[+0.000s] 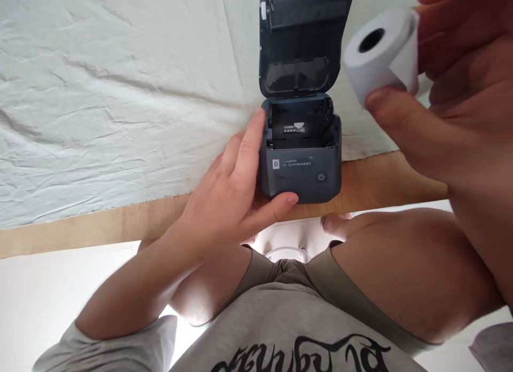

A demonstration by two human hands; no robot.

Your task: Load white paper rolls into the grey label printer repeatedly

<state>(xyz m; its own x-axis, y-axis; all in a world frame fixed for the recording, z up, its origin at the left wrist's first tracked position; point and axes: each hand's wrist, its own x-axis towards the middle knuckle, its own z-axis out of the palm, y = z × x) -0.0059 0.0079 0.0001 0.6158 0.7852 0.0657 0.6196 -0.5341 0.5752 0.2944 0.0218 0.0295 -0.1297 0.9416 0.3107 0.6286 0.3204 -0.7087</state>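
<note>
Left hand [226, 195] grips open printer [300, 174] just right of it; right hand [457, 105] pinches paper roll [372, 75]. Loose tail [405, 67] could unwind if right thumb slips; printer, near counter [372, 177] edge, might fall if left hand tugs

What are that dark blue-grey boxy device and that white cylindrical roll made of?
The dark blue-grey boxy device is probably matte plastic: smooth, rounded shell, soft sheen. The white cylindrical roll looks like smooth paper, given its thin, loose end.
</note>
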